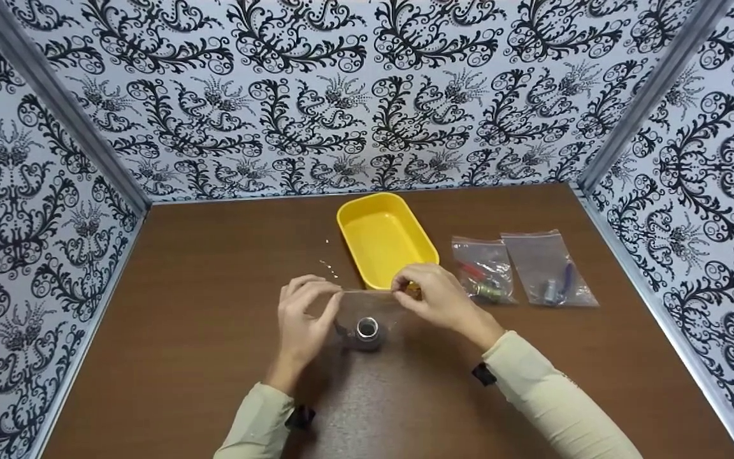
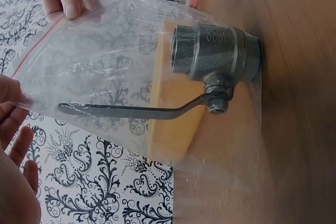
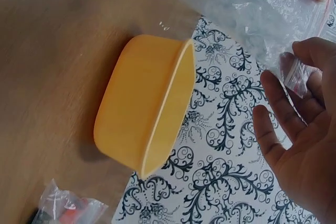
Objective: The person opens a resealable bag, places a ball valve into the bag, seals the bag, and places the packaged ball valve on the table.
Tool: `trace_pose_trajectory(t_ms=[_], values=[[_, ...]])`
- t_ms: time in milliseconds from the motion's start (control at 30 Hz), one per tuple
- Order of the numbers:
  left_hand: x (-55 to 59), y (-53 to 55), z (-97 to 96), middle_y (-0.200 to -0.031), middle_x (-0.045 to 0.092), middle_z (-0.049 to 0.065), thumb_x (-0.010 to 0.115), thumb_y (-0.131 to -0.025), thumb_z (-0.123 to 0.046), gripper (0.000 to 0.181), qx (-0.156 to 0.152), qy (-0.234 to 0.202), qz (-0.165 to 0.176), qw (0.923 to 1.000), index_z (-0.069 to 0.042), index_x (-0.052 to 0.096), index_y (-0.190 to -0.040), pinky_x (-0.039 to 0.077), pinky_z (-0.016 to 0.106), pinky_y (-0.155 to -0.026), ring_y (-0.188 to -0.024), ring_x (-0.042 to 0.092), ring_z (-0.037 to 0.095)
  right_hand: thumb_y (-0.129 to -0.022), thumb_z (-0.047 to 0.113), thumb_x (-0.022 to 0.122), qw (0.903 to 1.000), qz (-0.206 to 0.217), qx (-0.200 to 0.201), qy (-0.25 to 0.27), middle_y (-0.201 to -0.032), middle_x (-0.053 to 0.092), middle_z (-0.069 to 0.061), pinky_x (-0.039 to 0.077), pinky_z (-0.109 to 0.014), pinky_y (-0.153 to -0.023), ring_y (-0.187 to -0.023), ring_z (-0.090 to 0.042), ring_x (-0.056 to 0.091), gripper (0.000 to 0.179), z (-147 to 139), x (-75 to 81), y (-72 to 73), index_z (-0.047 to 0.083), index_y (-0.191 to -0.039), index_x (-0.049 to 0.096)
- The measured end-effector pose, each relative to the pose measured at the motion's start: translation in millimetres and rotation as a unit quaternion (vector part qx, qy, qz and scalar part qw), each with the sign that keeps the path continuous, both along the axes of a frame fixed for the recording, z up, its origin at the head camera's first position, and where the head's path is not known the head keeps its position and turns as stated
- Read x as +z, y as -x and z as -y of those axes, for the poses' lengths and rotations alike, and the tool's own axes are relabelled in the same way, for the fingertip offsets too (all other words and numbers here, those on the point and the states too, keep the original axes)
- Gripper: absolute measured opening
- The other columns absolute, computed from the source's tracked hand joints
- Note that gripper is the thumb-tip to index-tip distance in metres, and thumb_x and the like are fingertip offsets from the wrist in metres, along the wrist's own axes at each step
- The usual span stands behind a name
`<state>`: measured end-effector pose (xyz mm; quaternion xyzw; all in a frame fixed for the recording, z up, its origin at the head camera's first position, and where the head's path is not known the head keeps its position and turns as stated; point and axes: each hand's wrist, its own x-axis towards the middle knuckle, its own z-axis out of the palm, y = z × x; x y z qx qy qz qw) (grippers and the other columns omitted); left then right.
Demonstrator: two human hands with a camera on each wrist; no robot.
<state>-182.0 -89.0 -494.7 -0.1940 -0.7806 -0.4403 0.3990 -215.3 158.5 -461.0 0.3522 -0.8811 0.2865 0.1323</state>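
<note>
A metal ball valve (image 2: 210, 53) with a long lever handle stands inside a clear zip bag (image 2: 121, 40) on the table. Seen from the head, the valve's round opening (image 1: 367, 328) faces up between my hands. My left hand (image 1: 303, 315) pinches one top corner of the bag. At the other top corner, my right hand (image 1: 434, 296) pinches the plastic between thumb and forefinger, its other fingers spread in the right wrist view. The red zip line of the bag runs between both hands in the left wrist view.
Just beyond the hands sits a yellow tray (image 1: 383, 242). To its right lie a zip bag with red and brass-coloured parts (image 1: 485, 271) and another zip bag (image 1: 548, 271) holding a blue item and a grey piece. Patterned panels (image 1: 367, 95) wall the brown table.
</note>
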Motion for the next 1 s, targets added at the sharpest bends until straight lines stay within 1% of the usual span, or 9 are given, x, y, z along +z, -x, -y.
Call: trace_pose_trajectory(t_ms=[133, 267, 467, 600, 733, 867, 933, 1000], values=[[0.9, -0.2, 1.0, -0.082, 0.074, -0.006, 0.077, -0.079, -0.011, 0.007, -0.004, 0.001, -0.001, 1.0, -0.014, 0.075, -0.085, 0.039, 0.032, -0.086, -0.092, 0.064, 0.02, -0.085, 0.017, 0.073, 1.0, -0.001, 0.002, 0.002, -0.08, 0.065, 0.005, 0.051, -0.031, -0.077, -0.077, -0.009, 0.059, 0.008, -1.6, -1.0, 1.0, 0.016, -0.085, 0.065], [0.4, -0.4, 2.2, -0.082, 0.074, -0.006, 0.077, -0.079, -0.011, 0.007, -0.002, 0.001, 0.004, 1.0, -0.014, 0.075, -0.085, 0.039, 0.032, -0.086, -0.093, 0.064, 0.019, -0.087, 0.018, 0.072, 1.0, -0.008, 0.004, -0.001, -0.082, 0.067, 0.005, 0.051, -0.033, -0.079, -0.078, -0.012, 0.062, 0.007, -3.1, -2.2, 1.9, 0.016, -0.087, 0.065], [0.1, -1.9, 3.9, -0.082, 0.074, -0.006, 0.077, -0.079, -0.009, 0.007, 0.001, -0.003, 0.009, 1.0, -0.014, 0.075, -0.084, 0.039, 0.032, -0.087, -0.095, 0.063, 0.018, -0.085, 0.018, 0.073, 0.9999, -0.01, -0.013, -0.001, -0.082, 0.067, 0.006, 0.049, -0.035, -0.082, -0.079, -0.018, 0.065, 0.008, -9.0, -4.1, 1.6, 0.016, -0.086, 0.065], [-0.1, -1.5, 3.5, -0.083, 0.074, -0.006, 0.077, -0.08, -0.011, 0.006, 0.0, 0.0, 0.008, 1.0, -0.014, 0.075, -0.085, 0.039, 0.032, -0.086, -0.095, 0.063, 0.017, -0.086, 0.019, 0.073, 0.9998, -0.017, -0.012, -0.002, -0.081, 0.067, 0.006, 0.049, -0.035, -0.082, -0.078, -0.016, 0.065, 0.007, -11.3, -5.7, 2.1, 0.017, -0.086, 0.066], [-0.3, -1.5, 3.1, -0.082, 0.074, -0.006, 0.077, -0.079, -0.01, 0.007, 0.0, -0.004, 0.006, 1.0, -0.014, 0.075, -0.085, 0.039, 0.032, -0.086, -0.094, 0.063, 0.018, -0.086, 0.02, 0.073, 0.9999, -0.006, -0.01, -0.001, -0.083, 0.068, 0.006, 0.049, -0.036, -0.082, -0.08, -0.012, 0.064, 0.008, -14.0, -5.9, 2.6, 0.016, -0.088, 0.066], [-0.3, -1.4, 2.6, -0.083, 0.074, -0.006, 0.077, -0.079, -0.01, 0.008, -0.003, -0.005, 0.004, 1.0, -0.014, 0.075, -0.085, 0.039, 0.032, -0.085, -0.093, 0.064, 0.019, -0.086, 0.02, 0.074, 0.9998, 0.017, -0.008, -0.001, -0.083, 0.068, 0.005, 0.051, -0.035, -0.079, -0.079, -0.014, 0.064, 0.01, -18.5, -4.4, 2.9, 0.015, -0.088, 0.066], [0.3, -1.4, 2.2, -0.083, 0.074, -0.006, 0.077, -0.079, -0.01, 0.008, -0.004, -0.005, 0.002, 1.0, -0.014, 0.075, -0.085, 0.039, 0.032, -0.086, -0.093, 0.064, 0.02, -0.086, 0.021, 0.074, 0.9997, 0.025, -0.009, -0.002, -0.082, 0.068, 0.004, 0.05, -0.034, -0.077, -0.078, -0.017, 0.065, 0.01, -20.0, -3.1, 2.9, 0.015, -0.087, 0.066], [0.3, -1.5, 2.2, -0.083, 0.074, -0.005, 0.077, -0.079, -0.01, 0.008, -0.005, -0.005, 0.003, 1.0, -0.014, 0.075, -0.085, 0.039, 0.032, -0.086, -0.093, 0.064, 0.02, -0.086, 0.022, 0.074, 0.9995, 0.029, -0.014, -0.006, -0.082, 0.068, 0.004, 0.048, -0.034, -0.076, -0.078, -0.016, 0.064, 0.01, -20.6, -2.2, 3.1, 0.015, -0.087, 0.067]])
